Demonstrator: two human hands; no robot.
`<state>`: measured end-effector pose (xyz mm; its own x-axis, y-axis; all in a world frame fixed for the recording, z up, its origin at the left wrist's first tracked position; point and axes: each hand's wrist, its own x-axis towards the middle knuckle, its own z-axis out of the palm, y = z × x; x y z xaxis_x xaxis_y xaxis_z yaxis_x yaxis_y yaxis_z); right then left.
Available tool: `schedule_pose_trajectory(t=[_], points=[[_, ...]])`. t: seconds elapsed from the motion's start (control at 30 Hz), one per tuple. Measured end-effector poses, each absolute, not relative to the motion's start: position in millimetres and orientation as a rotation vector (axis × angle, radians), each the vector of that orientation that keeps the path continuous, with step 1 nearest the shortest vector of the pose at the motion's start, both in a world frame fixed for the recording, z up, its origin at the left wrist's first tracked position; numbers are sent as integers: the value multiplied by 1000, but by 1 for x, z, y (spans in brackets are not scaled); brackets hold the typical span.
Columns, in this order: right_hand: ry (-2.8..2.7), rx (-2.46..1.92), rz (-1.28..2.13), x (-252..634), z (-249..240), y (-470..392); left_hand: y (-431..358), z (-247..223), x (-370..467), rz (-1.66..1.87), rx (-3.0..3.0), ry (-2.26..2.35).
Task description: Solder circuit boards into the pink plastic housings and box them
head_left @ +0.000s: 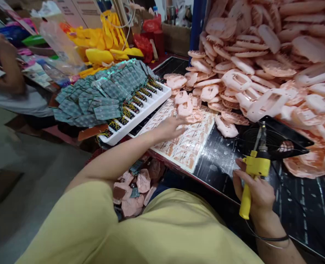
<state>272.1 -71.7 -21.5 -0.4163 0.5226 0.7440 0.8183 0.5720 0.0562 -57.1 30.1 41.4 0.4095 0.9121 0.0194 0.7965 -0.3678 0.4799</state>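
Observation:
My right hand (257, 190) is wrapped around a yellow soldering gun (257, 165), whose metal tip points up and away from me. Stretched out over a patterned sheet (188, 150) on the bench, my left hand (172, 128) has its fingers spread. Just beyond those fingers sit several small pink plastic parts (184, 106), one behind another; whether I touch them I cannot tell. A separate pink shell (226, 126) lies to the right of the sheet. Behind the gun's tip stands a black fan-like frame (278, 137) with a round grille.
Pink plastic shells (261, 69) are heaped high at the back right. On the left, a white foam tray (140, 119) holds wired parts under many green circuit boards (104, 91). Yellow pieces (104, 36) lie behind. Another person's arm (9, 66) shows at far left.

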Motion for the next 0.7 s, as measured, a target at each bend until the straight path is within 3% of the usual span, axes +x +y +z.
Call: schedule_pose_trajectory(t=[0.13,0.27,0.5,0.7], points=[[-2132,-1042,-391,272,-32,-69,131,31,-33,301,2170,2002],[-2100,-1013,-284,275,-37,-70,154,17,-26,245,2060,2045],[-2109,-989,-128,272,-38,-68,37,7,-14,300,2287,1772],[-2124,-936,81,265,-25,-72,-27,9,13,654,2300,1279]])
